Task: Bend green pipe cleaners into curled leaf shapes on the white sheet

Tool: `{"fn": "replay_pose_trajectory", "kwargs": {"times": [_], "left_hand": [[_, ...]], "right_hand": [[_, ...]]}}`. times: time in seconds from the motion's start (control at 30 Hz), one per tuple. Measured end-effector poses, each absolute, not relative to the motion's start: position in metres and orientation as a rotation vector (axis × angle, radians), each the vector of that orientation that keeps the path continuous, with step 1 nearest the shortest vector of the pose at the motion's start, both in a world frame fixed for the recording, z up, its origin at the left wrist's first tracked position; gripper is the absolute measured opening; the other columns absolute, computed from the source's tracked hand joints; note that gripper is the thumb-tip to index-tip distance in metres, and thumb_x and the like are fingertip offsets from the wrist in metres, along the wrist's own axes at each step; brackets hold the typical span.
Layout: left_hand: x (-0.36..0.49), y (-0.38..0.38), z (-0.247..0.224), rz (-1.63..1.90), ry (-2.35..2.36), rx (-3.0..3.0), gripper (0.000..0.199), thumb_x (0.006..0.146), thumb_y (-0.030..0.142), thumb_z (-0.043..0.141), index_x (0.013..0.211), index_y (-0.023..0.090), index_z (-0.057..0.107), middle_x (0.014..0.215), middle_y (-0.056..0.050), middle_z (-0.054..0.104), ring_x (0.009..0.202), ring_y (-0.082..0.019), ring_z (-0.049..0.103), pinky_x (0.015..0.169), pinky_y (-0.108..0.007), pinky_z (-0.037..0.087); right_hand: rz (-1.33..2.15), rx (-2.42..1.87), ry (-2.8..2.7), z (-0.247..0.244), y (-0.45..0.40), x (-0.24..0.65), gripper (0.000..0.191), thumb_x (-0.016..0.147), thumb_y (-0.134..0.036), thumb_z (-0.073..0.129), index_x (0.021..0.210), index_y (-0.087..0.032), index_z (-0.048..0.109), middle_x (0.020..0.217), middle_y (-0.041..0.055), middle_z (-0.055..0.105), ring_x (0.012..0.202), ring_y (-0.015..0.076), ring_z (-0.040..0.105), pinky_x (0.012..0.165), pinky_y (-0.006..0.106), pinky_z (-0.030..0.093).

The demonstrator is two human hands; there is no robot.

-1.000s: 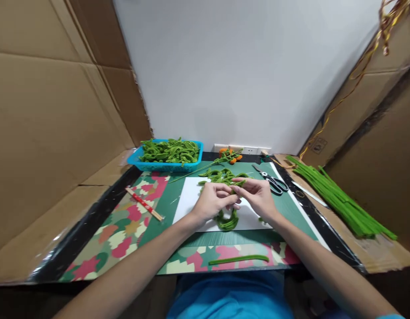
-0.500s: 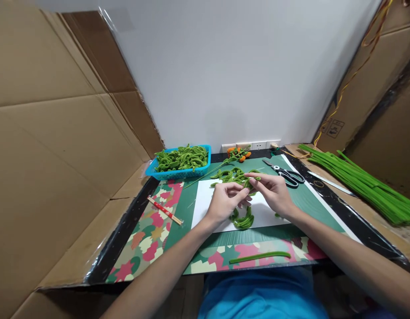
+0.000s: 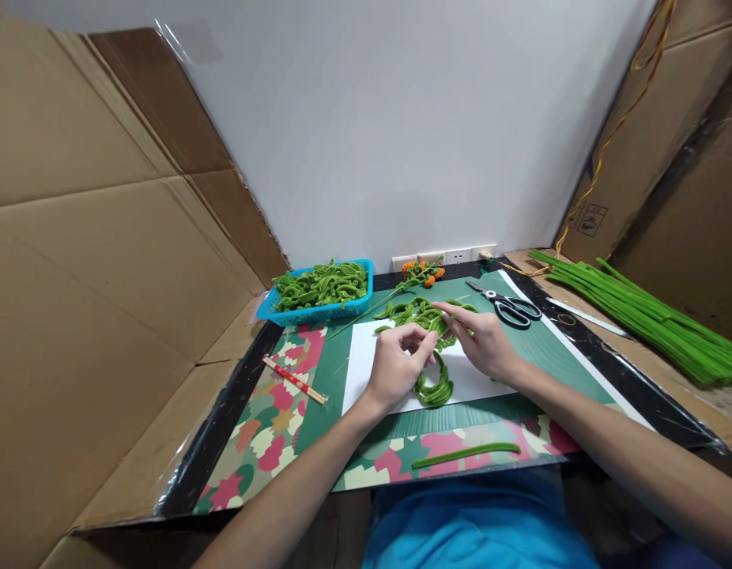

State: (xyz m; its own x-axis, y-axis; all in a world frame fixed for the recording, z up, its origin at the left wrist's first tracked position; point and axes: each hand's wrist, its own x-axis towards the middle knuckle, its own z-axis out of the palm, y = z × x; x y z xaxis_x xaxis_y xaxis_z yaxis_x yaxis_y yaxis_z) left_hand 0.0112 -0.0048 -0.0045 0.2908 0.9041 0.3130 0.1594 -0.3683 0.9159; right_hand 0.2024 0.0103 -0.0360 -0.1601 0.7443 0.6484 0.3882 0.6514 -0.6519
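Observation:
Over the white paper point(image 3: 357, 367), my left hand point(image 3: 400, 365) pinches a small green fuzzy piece point(image 3: 435, 325) between thumb and fingers. My right hand point(image 3: 480, 340) is just to the right, its fingertips close together at the same piece; whether they grip it is hidden. Behind the hands lies a pile of curled green pieces point(image 3: 422, 308). A curved bundle of green pieces point(image 3: 437, 391) rests on the paper below my left hand. Nearer the front edge lies a single green strip point(image 3: 466, 455).
A blue basket point(image 3: 318, 316) of green pieces stands back left. Orange flowers on a stem point(image 3: 422, 273) lie behind the pile. Black scissors point(image 3: 511, 308) and long green stems point(image 3: 644, 316) are at right. A red-wrapped stick point(image 3: 295, 380) lies left. Cardboard walls point(image 3: 105, 316) flank the table.
The fingers of my right hand have lifted and shifted slightly beside the green piece. My left hand still pinches it. The camera view has shifted a little.

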Motion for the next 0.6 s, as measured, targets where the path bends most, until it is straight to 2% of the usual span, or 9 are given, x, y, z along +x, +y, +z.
{"fn": "replay_pose_trajectory", "kwargs": {"times": [0.17,0.3,0.47,0.6], "left_hand": [[0.0098,-0.0001,-0.0102,1.195,1.011,1.720,0.031,0.094,0.044,0.071,0.081,0.016,0.070,0.063,-0.001,0.066,0.055,-0.013,0.059,0.058,-0.024,0.048],[0.0077,0.0024,-0.0089,1.214,1.016,1.665,0.033,0.093,0.049,0.070,0.082,0.017,0.067,0.064,0.001,0.062,0.054,-0.013,0.056,0.053,-0.023,0.047],[0.0052,0.0047,-0.0107,1.201,1.037,1.690,0.034,0.092,0.049,0.071,0.082,0.017,0.065,0.064,0.002,0.059,0.055,-0.012,0.055,0.052,-0.022,0.046],[0.0043,0.0055,-0.0123,1.202,1.085,1.755,0.029,0.091,0.045,0.074,0.090,0.017,0.068,0.075,-0.001,0.066,0.059,-0.012,0.059,0.055,-0.022,0.047]], "right_hand": [[0.363,-0.929,-1.828,-0.0353,0.0117,0.2041,0.034,0.107,-0.026,0.051,0.137,-0.021,0.067,0.076,0.0020,0.078,0.062,0.0172,0.075,0.060,0.026,0.057],[0.338,-0.873,-1.822,-0.0368,0.0102,0.2047,0.031,0.106,-0.023,0.051,0.132,-0.021,0.068,0.091,0.0051,0.081,0.069,0.0169,0.076,0.062,0.027,0.060],[0.248,-0.841,-1.798,-0.0382,0.0105,0.2040,0.025,0.103,-0.027,0.061,0.125,-0.022,0.072,0.109,0.0085,0.081,0.077,0.0188,0.078,0.064,0.028,0.063],[0.270,-0.856,-1.752,-0.0375,0.0103,0.2037,0.022,0.102,-0.026,0.061,0.119,-0.022,0.075,0.103,0.0077,0.082,0.076,0.0194,0.078,0.062,0.028,0.063]]}}
